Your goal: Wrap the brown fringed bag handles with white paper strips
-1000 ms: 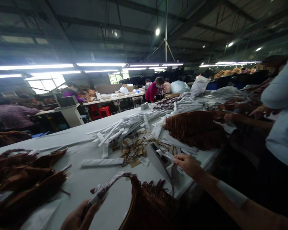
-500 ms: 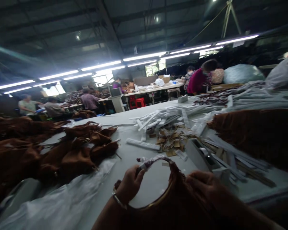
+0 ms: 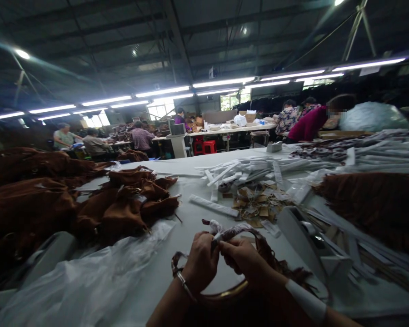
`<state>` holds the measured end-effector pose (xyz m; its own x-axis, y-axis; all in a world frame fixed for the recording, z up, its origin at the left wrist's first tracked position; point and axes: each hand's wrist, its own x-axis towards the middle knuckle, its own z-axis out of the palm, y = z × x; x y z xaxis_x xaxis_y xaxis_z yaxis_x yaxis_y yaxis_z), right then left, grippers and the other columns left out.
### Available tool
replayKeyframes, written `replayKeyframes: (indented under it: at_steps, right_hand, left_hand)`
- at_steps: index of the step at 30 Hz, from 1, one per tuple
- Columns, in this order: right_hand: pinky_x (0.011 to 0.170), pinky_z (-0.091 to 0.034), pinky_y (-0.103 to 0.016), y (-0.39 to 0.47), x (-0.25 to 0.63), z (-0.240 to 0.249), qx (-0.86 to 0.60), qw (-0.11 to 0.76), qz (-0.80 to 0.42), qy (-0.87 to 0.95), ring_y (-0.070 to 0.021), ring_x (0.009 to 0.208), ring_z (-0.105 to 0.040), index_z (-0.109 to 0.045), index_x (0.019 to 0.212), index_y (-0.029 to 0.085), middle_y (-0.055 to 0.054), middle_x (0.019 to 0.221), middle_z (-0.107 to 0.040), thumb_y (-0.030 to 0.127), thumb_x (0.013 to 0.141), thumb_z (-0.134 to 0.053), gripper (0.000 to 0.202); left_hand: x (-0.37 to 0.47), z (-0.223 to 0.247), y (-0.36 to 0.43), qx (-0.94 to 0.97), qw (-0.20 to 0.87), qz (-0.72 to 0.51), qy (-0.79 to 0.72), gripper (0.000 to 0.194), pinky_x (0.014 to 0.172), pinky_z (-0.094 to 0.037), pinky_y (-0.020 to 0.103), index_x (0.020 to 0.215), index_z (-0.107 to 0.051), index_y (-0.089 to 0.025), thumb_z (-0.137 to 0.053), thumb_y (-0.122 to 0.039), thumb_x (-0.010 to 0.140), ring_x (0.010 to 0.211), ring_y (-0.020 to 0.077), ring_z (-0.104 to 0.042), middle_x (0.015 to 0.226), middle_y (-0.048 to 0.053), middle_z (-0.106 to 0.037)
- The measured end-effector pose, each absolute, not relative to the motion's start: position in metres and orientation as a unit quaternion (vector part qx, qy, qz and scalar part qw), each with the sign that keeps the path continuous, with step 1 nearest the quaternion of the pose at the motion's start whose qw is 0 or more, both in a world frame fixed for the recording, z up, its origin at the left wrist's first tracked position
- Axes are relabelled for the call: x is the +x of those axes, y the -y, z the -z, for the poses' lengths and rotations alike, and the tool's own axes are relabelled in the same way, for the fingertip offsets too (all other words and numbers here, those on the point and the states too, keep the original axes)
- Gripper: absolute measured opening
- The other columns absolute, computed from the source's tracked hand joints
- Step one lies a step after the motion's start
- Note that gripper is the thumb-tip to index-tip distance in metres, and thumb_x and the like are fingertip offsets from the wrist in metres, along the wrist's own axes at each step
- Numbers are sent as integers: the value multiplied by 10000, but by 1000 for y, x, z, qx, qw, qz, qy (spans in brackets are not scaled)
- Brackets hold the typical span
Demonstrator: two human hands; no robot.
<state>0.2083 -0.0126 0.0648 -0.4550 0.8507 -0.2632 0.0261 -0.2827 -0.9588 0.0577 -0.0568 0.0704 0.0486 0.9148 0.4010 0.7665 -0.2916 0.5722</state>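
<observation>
My left hand is closed around one end of a strap partly covered in thin white wrapping. At the same spot the fingers of my right hand pinch the wrapping, close against the left hand. The strap arches to the right into dark brown fringe. It belongs to a brown bag, whose gold-coloured rim curves below my hands; the rest of the bag is dark and partly hidden by my forearms.
Brown bags are heaped at the left behind a clear plastic sheet. White strips, small tan tags and a grey tape dispenser lie ahead and right. Brown fringed material sits far right. Several people work at farther tables.
My right hand has moved left from the fringe side to the wrapped strap, meeting my left hand. The view has turned slightly left.
</observation>
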Motion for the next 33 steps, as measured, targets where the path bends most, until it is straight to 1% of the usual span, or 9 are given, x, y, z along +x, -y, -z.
replayKeyframes:
  at_steps: [7,10,15,19,23,26,28,30,33]
  right_hand:
    - [313,-189,-202,17,203,-62,-451,298,-697,471,-68,327,-345,-524,594,176,41,421,-447,732,607,-686,580]
    - [320,-191,-203,16,205,-60,-440,312,-700,467,-68,337,-351,-552,628,166,41,447,-462,729,575,-725,591]
    - [372,-238,-209,18,212,-55,-377,343,-695,507,-58,388,-363,-601,623,135,15,525,-516,598,652,-744,485]
    - [414,-265,-209,20,212,-59,-366,381,-654,541,-71,438,-372,-624,629,140,19,528,-508,451,721,-678,329]
    - [550,-425,-227,22,203,-63,-335,465,-573,586,-135,594,-527,-698,772,151,-18,652,-618,341,790,-591,220]
    - [654,-468,-264,19,195,-60,-341,491,-526,604,-185,722,-588,-718,857,164,-40,745,-670,309,824,-543,230]
    - [657,-452,-272,14,190,-59,-360,494,-527,591,-189,728,-574,-714,823,162,-44,741,-669,304,800,-551,217]
    - [609,-421,-265,9,190,-59,-375,489,-569,544,-164,653,-530,-683,720,155,-33,661,-629,318,720,-603,182]
    - [467,-320,-241,6,199,-61,-359,444,-693,439,-97,456,-373,-568,590,183,39,489,-461,356,580,-652,192]
  left_hand:
    - [56,-75,62,734,164,-352,-557,162,819,-453,374,791,-488,-191,-429,-226,939,902,240,-533,878,94,-578]
    - [55,-79,64,741,173,-343,-551,164,833,-443,366,816,-509,-185,-426,-239,946,918,236,-536,899,93,-585]
    - [56,-92,64,711,201,-329,-588,227,742,-415,326,794,-535,-178,-454,-324,948,799,205,-540,828,66,-599]
    - [56,-102,62,683,320,-356,-551,305,666,-395,270,859,-580,-161,-454,-418,962,713,153,-518,781,30,-601]
    - [56,-104,58,626,407,-394,-537,380,581,-365,232,897,-578,-143,-476,-507,940,631,117,-449,732,6,-544]
    - [59,-104,56,618,384,-393,-562,391,557,-357,225,872,-570,-143,-483,-520,929,602,111,-423,687,-7,-507]
    - [63,-103,55,625,346,-384,-585,391,565,-383,231,882,-586,-143,-466,-512,931,619,125,-452,699,6,-533]
    - [68,-102,55,643,306,-373,-594,394,608,-442,252,915,-608,-146,-444,-504,932,672,154,-520,758,39,-598]
    - [72,-97,55,665,256,-362,-601,443,710,-531,318,1081,-628,-165,-447,-530,906,811,232,-633,889,88,-690]
